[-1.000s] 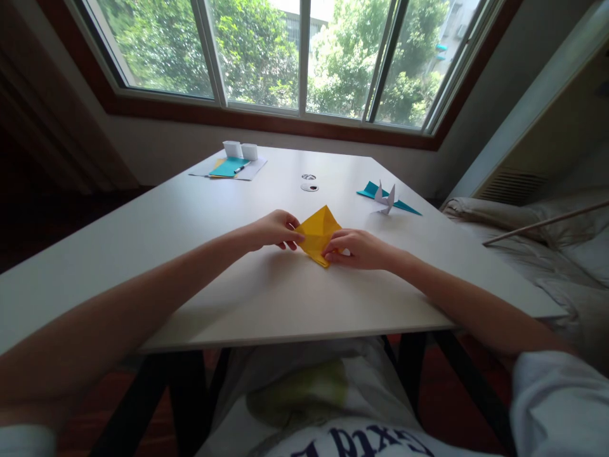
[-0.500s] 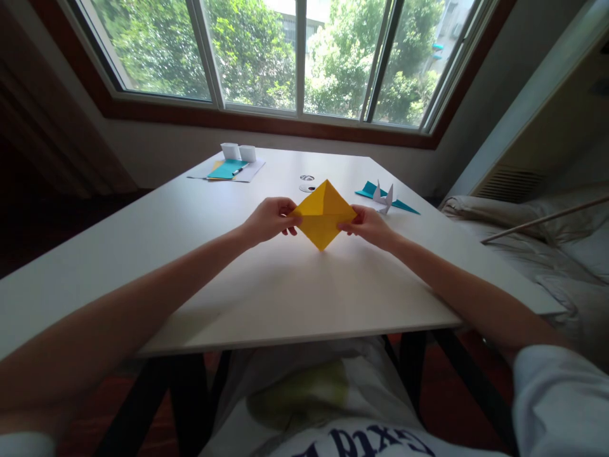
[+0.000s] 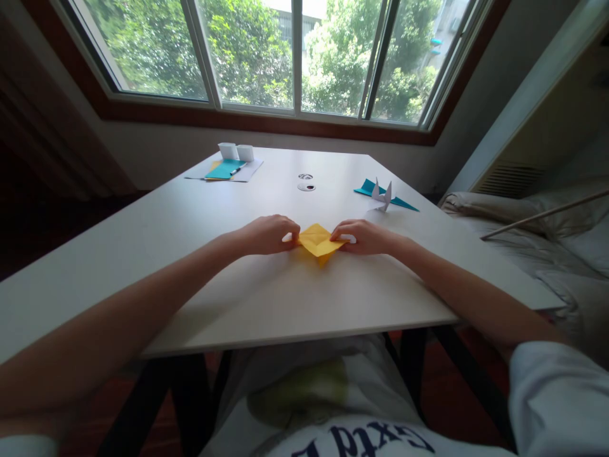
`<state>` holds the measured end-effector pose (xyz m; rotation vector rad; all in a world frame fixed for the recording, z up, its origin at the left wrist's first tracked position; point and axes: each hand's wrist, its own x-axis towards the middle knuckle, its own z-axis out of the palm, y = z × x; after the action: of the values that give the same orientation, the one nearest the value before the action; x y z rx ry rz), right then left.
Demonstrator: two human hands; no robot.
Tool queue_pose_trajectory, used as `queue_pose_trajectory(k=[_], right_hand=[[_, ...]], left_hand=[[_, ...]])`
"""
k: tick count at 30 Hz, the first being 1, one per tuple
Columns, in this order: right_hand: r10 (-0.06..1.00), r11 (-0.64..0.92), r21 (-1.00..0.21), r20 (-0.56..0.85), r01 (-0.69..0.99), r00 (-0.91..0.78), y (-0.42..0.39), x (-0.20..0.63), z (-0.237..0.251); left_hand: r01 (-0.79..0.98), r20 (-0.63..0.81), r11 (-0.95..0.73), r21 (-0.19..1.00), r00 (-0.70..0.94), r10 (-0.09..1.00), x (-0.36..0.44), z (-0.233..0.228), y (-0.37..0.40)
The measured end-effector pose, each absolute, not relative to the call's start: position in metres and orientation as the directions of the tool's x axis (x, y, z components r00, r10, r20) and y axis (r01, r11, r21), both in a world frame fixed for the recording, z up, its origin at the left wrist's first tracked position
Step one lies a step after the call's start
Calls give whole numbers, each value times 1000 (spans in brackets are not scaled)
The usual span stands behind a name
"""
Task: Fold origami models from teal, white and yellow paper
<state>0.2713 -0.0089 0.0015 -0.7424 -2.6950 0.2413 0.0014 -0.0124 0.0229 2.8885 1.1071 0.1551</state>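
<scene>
A folded sheet of yellow paper (image 3: 316,240) is pinched by both hands low over the white table (image 3: 285,298), near its front middle. Its top layer is a tilted diamond, and another flap points down toward me beneath it. My left hand (image 3: 272,235) grips the left corner between thumb and fingers. At the right corner, my right hand (image 3: 364,237) has its fingertips on top and the thumb under the edge. Whether the paper's lowest point touches the table, I cannot tell.
A teal paper plane (image 3: 404,204) and a white folded paper figure (image 3: 382,195) stand at right. Far left are teal paper (image 3: 225,169), a pen (image 3: 238,169) and two white paper cups (image 3: 236,152). Round metal fittings (image 3: 306,186) are set in the tabletop behind my hands.
Both hands have lowered the yellow paper toward the table and tipped it from facing me upright to lying flatter. The fingers have shifted onto the top of its side corners.
</scene>
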Motion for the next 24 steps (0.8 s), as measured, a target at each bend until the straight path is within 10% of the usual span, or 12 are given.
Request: queue_pose_trajectory(k=[8, 24], right_hand=[[526, 849, -184, 223, 495, -821, -13, 270, 6], [727, 682, -357, 235, 638, -646, -13, 262, 0]], left_hand=[[554, 107, -832, -11, 828, 550, 14, 19, -25], [671, 167, -598, 438, 592, 788, 17, 5, -16]])
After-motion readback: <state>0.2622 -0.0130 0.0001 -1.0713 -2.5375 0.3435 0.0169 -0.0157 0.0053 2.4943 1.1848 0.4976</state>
